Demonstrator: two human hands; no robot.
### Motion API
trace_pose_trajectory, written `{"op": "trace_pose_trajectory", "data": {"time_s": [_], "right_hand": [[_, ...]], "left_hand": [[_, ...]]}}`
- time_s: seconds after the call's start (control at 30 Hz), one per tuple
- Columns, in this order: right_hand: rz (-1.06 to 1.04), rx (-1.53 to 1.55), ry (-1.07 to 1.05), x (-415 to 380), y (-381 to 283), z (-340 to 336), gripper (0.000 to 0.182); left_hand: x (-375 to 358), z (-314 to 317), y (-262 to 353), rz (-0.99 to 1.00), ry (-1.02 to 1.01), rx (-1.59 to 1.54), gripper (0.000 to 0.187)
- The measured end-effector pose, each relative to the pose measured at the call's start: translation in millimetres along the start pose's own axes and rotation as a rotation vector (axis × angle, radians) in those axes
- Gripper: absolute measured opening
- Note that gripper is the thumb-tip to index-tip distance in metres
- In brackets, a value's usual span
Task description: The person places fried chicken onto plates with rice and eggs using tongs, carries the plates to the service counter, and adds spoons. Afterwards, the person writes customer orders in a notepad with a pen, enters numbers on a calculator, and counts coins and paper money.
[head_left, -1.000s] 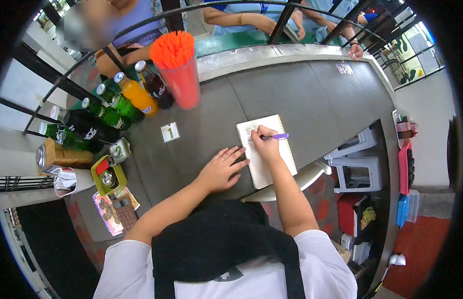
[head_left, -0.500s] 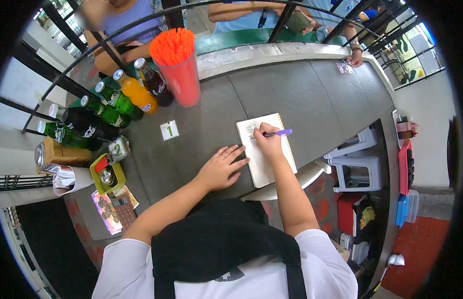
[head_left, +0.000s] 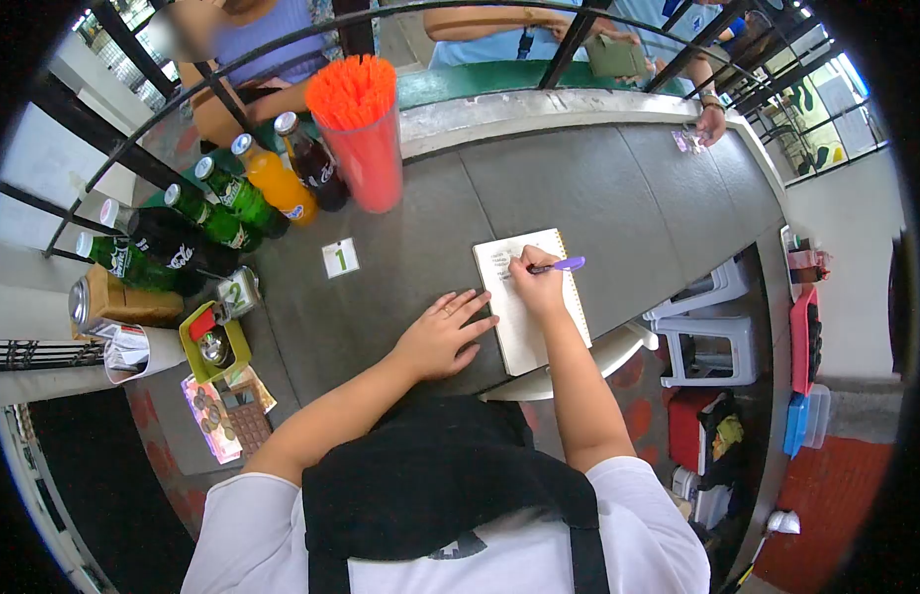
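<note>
A spiral notebook (head_left: 524, 337) with handwriting near its top lies on the dark grey counter (head_left: 410, 228). My right hand (head_left: 539, 285) is closed on a purple pen (head_left: 559, 265), its tip by the written lines. Flat on the counter, my left hand (head_left: 445, 335) has its fingers spread, the fingertips touching the notebook's left edge. A card marked 1 (head_left: 341, 257) lies farther left.
Several soda bottles (head_left: 227, 203) line the left, beside a red cup of orange straws (head_left: 366, 158). Nearby are a green basket (head_left: 232, 358), banknotes with coins (head_left: 210, 421) and a calculator (head_left: 247, 424). Beyond the railing, people stand; one person's hand (head_left: 712, 124) rests at the far right.
The view has shifted slightly. My right hand and the pen have barely moved on the page. Beyond the railing, a person's green pouch shows more fully.
</note>
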State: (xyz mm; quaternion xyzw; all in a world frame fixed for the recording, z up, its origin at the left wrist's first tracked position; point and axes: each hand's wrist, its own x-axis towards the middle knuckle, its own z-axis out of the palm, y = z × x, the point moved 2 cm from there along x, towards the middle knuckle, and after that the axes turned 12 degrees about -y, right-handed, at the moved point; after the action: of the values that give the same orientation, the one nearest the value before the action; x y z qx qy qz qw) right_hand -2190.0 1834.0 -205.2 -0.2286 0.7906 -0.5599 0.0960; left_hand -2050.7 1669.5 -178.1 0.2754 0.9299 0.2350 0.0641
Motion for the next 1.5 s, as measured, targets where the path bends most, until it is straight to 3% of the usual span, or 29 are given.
{"op": "trace_pose_trajectory", "data": {"time_s": [1.5], "right_hand": [[0.036, -0.041, 0.03, -0.5, 0.9, -3.7, 0.027]], "left_hand": [[0.5, 1.8, 0.8, -0.004, -0.008, -0.015, 0.054]]}}
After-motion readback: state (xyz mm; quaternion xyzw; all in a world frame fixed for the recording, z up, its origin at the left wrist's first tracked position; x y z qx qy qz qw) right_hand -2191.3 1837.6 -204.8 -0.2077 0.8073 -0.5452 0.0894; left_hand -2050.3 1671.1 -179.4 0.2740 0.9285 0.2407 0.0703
